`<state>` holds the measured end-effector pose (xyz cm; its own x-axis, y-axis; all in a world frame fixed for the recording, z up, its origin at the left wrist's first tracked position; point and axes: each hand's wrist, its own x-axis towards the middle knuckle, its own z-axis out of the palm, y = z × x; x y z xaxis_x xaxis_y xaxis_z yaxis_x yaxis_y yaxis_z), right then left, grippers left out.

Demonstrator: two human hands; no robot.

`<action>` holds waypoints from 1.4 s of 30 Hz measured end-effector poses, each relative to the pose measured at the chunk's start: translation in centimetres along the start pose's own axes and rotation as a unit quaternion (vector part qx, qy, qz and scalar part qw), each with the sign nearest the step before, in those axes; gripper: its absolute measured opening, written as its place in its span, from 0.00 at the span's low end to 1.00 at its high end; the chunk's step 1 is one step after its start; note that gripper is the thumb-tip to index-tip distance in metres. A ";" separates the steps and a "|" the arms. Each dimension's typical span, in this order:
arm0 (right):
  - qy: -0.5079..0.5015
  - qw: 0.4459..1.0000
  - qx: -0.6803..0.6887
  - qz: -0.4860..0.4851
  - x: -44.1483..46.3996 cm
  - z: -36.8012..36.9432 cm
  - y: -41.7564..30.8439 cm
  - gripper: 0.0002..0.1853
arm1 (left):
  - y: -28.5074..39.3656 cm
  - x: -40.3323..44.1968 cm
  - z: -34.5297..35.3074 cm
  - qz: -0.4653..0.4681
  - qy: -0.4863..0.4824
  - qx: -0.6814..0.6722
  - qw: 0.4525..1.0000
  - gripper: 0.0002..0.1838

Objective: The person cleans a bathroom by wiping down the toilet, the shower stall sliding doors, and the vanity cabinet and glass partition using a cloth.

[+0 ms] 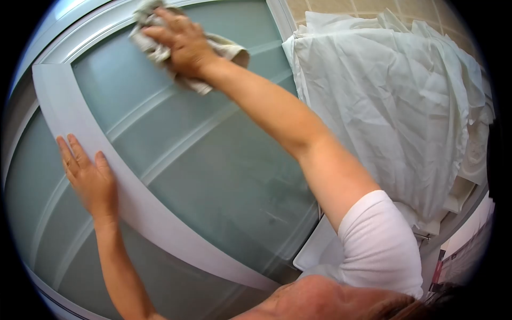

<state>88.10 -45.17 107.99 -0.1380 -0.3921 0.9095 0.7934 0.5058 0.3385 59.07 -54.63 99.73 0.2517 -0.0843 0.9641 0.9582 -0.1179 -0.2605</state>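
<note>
My right hand (184, 47) is raised to the upper part of a frosted glass panel (229, 176) and grips a crumpled pale cloth (229, 52) against it. Parts of the cloth bunch out on both sides of the fingers, close to the white top rail. Lower on the left, my left hand (93, 178) lies with fingers stretched out at the edge of the white upright door frame (133, 181). Nothing is held in it. Lighter horizontal bands cross the greenish glass.
A second frosted panel (37, 181) lies left of the upright. White fabric (378, 106) hangs at the right in front of beige wall tiles (330, 6). A white surface with a rounded corner (314, 248) shows below the glass, beside my sleeve.
</note>
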 end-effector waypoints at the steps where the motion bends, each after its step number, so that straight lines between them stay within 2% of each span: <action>1: 0.029 0.999 -0.011 0.032 -0.6 -0.6 1.5 0.21 | 0.0 0.0 0.2 0.002 0.000 -0.004 1.000 0.33; 2: 0.056 0.996 -0.021 0.061 -1.3 -1.3 2.9 0.20 | -0.1 -0.2 0.3 0.005 0.008 -0.006 1.000 0.31; 4: 0.024 0.992 -0.079 0.090 -2.6 -3.9 7.1 0.28 | 0.0 -0.4 0.1 0.006 0.016 -0.010 1.000 0.30; 6: 0.023 0.957 -0.198 0.212 -5.0 -5.4 10.5 0.28 | 0.4 -0.3 -0.4 -0.002 0.014 -0.008 1.000 0.29; 8: -0.021 0.932 -0.215 0.291 -7.2 -7.4 14.5 0.28 | 0.3 -0.2 0.3 0.007 0.021 -0.005 1.000 0.30; 10: -0.036 0.911 -0.272 0.308 -7.8 -8.7 17.9 0.29 | 0.1 -0.2 0.7 0.016 0.025 0.000 1.000 0.31; 12: -0.029 0.907 -0.263 0.328 -5.5 -9.7 22.9 0.29 | 0.0 -0.3 0.7 0.025 0.017 0.014 0.999 0.30; 14: 0.054 0.921 -0.261 0.285 -1.0 -10.7 23.9 0.30 | -0.4 -0.3 0.7 0.039 0.019 0.029 0.999 0.29; 17: 0.038 0.926 -0.274 0.257 2.0 -10.2 24.3 0.33 | -1.0 -0.7 0.4 0.048 0.026 0.050 0.997 0.29; 18: 0.040 0.927 -0.269 0.258 0.3 -8.8 26.7 0.33 | -1.1 -0.9 0.5 0.044 0.022 0.055 0.997 0.29; 20: -0.118 0.851 -0.463 0.220 -5.2 -6.3 32.5 0.37 | -1.3 -0.9 0.7 0.049 0.019 0.061 0.997 0.29; 21: -0.117 0.853 -0.458 0.222 -6.0 -6.6 32.1 0.37 | -1.3 -0.9 0.4 0.051 0.019 0.065 0.996 0.29; 23: 0.013 0.901 -0.229 0.368 -7.9 -7.0 30.6 0.40 | -1.4 -1.1 0.5 0.049 0.017 0.066 0.996 0.29; 26: 0.015 0.904 -0.289 0.315 -9.2 -6.6 32.6 0.43 | -1.1 -0.8 0.2 0.046 0.014 0.062 0.997 0.28; 27: 0.026 0.900 -0.263 0.347 -9.5 -6.6 31.3 0.44 | -1.2 -0.7 0.3 0.046 0.013 0.068 0.997 0.28; 30: 0.044 0.920 -0.204 0.331 -10.0 -6.5 25.8 0.43 | -1.3 -1.1 -0.3 0.045 0.024 0.043 0.998 0.28; 31: 0.084 0.936 -0.097 0.328 -10.6 -6.4 24.0 0.40 | -1.8 -1.2 -0.5 0.066 0.030 0.047 0.996 0.29; 32: 0.082 0.938 -0.088 0.326 -10.7 -6.2 22.5 0.40 | -1.8 -1.3 -0.6 0.061 0.030 0.056 0.996 0.29; 35: 0.061 0.978 -0.119 0.162 -10.8 -5.0 17.0 0.35 | -1.0 -1.6 0.4 0.042 0.027 0.009 0.999 0.29; 37: 0.073 0.981 -0.112 0.143 -7.6 -6.4 13.6 0.34 | 0.8 0.8 -1.8 0.056 0.036 0.009 0.998 0.29; 39: 0.060 0.994 -0.075 0.057 -5.6 -4.3 8.7 0.31 | 0.2 -0.4 -0.2 0.044 0.028 -0.008 0.999 0.28; 42: 0.018 0.999 -0.023 0.040 -2.4 -2.5 0.5 0.28 | 0.4 -0.4 0.1 0.036 0.023 -0.028 0.999 0.29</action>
<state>90.30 -45.93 105.38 -0.0524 -0.3794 0.9237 0.8271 0.5019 0.2531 59.34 -54.54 99.22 0.3119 -0.1389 0.9399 0.9287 -0.1642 -0.3324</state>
